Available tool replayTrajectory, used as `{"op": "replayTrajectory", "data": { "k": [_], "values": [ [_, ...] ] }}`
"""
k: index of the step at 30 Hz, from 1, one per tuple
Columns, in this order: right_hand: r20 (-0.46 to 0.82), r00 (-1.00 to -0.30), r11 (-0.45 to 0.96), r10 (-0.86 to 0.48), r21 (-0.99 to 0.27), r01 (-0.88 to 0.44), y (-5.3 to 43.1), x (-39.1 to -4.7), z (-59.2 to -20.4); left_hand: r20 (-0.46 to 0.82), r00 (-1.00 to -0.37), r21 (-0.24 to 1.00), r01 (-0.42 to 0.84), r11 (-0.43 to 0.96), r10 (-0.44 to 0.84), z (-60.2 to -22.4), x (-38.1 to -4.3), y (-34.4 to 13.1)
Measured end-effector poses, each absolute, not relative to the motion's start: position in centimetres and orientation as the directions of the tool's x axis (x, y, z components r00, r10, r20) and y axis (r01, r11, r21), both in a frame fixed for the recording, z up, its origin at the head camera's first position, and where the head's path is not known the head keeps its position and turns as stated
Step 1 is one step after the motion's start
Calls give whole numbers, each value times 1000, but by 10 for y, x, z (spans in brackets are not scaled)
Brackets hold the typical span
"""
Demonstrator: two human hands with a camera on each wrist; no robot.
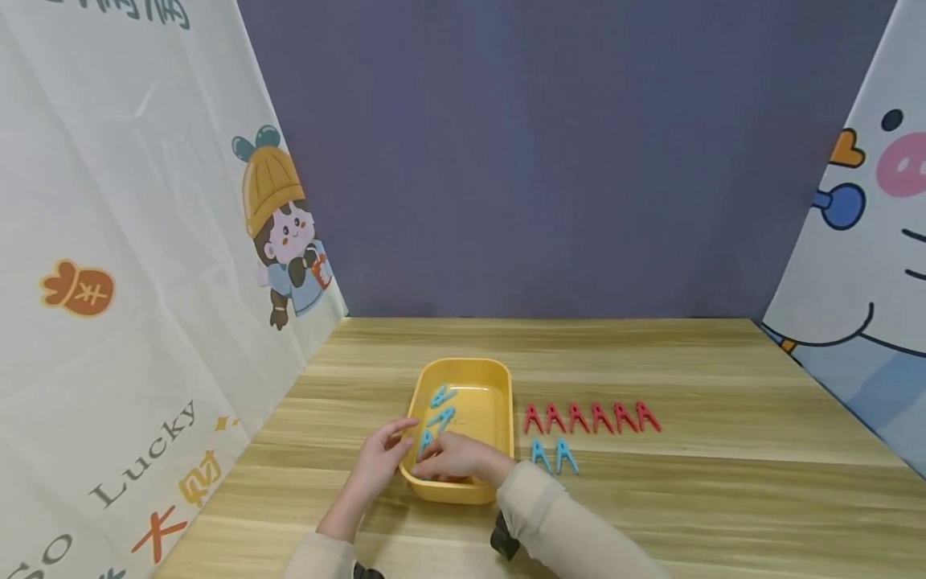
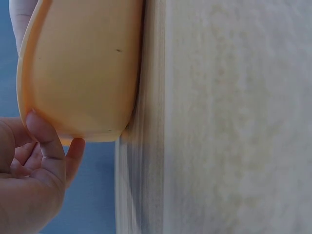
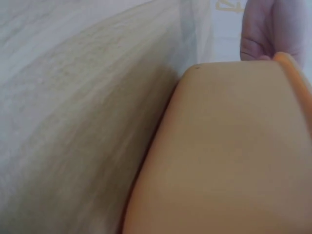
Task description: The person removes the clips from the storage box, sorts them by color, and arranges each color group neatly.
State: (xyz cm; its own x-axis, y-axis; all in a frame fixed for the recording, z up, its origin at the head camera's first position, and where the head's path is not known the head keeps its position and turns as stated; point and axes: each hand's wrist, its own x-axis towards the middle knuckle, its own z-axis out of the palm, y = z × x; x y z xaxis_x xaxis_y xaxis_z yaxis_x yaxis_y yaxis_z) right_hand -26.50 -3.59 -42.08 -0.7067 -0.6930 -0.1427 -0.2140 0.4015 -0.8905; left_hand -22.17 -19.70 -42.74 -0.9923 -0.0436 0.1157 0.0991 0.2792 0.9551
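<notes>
A yellow plastic bin point(image 1: 466, 492) sits on the table, with blue clothespins point(image 1: 443, 396) lying along the left part of its floor. My left hand point(image 1: 379, 460) grips the bin's left side, thumb and fingers around the rim; the left wrist view shows the thumb point(image 2: 45, 131) against the outer wall. Over the front wall, my right hand point(image 1: 456, 457) reaches into the near left corner. Its fingers are curled down on a blue clothespin, mostly hidden, with a bit of blue at the fingertips. In the right wrist view, the bin's wall hides those fingers.
Right of the bin, several red clothespins point(image 1: 577, 418) stand in a row on the wooden table point(image 1: 723, 482). Two blue clothespins point(image 1: 567, 456) are in front of them, close to my right sleeve point(image 1: 538, 503). A dark panel point(image 1: 550, 161) closes the back; printed sheets hang at both sides.
</notes>
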Motion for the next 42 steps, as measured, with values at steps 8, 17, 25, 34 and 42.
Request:
{"op": "replayTrajectory", "data": {
  "k": [8,17,25,34,42],
  "values": [
    [-189,-668,364,-720,-922,-131,-26,-267,-411,103,-994,960,89,265,-41,-428,-221,-199],
    [-158,-623,203,-766,-979,-2,-9,-275,-404,115,-993,955,101,277,-35,-426,-220,-198],
    [-112,-564,69,-818,-993,97,8,-280,-393,116,-992,962,99,254,-54,-428,-224,-199],
    [-58,-511,-14,-858,-991,135,18,-283,-394,124,-990,962,104,252,-62,-431,-226,-199],
    [-57,-536,-22,-842,-990,140,24,-283,-396,101,-993,965,83,248,-62,-431,-225,-198]
  ]
}}
